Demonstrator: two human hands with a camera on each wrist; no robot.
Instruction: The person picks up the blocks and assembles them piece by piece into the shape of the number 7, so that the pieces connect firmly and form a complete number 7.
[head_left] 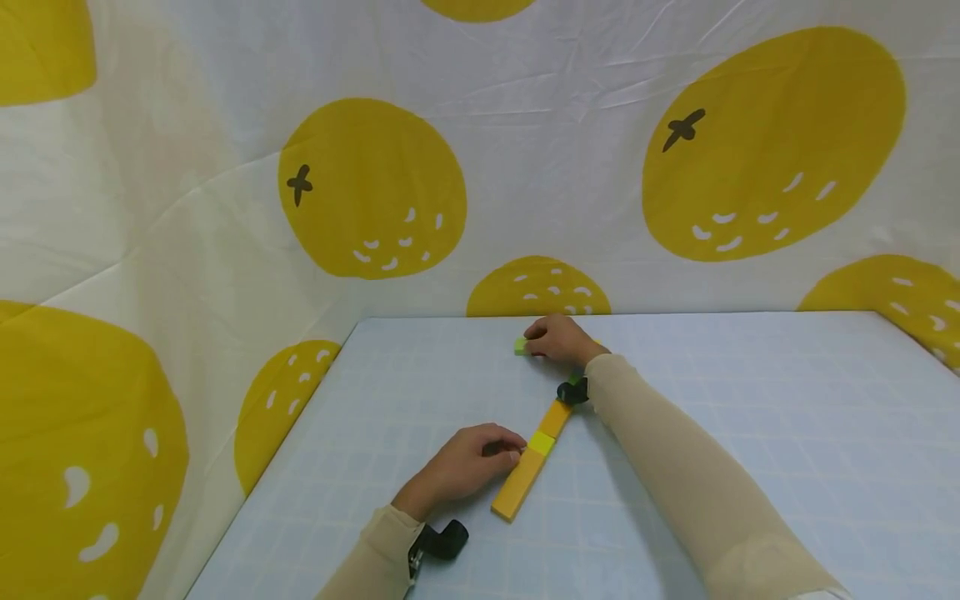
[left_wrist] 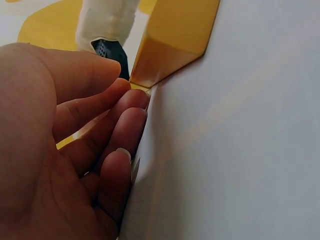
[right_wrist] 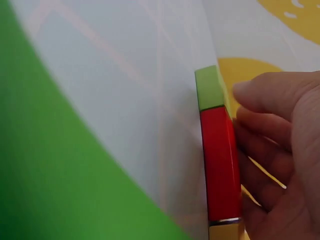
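A row of blocks lies on the table. In the head view its near arm has a long orange block, a yellow block, another orange block and a green block, partly hidden. My left hand rests beside the near orange block, fingers loosely bent, holding nothing. At the far end, my right hand is beside a light green block, a red block and a yellow-orange block, set end to end. Its thumb is near the light green block; whether it touches, I cannot tell.
A pale blue table with a faint grid bears the blocks. White cloth with yellow fruit prints hangs behind and to the left. A blurred green surface fills the lower left of the right wrist view.
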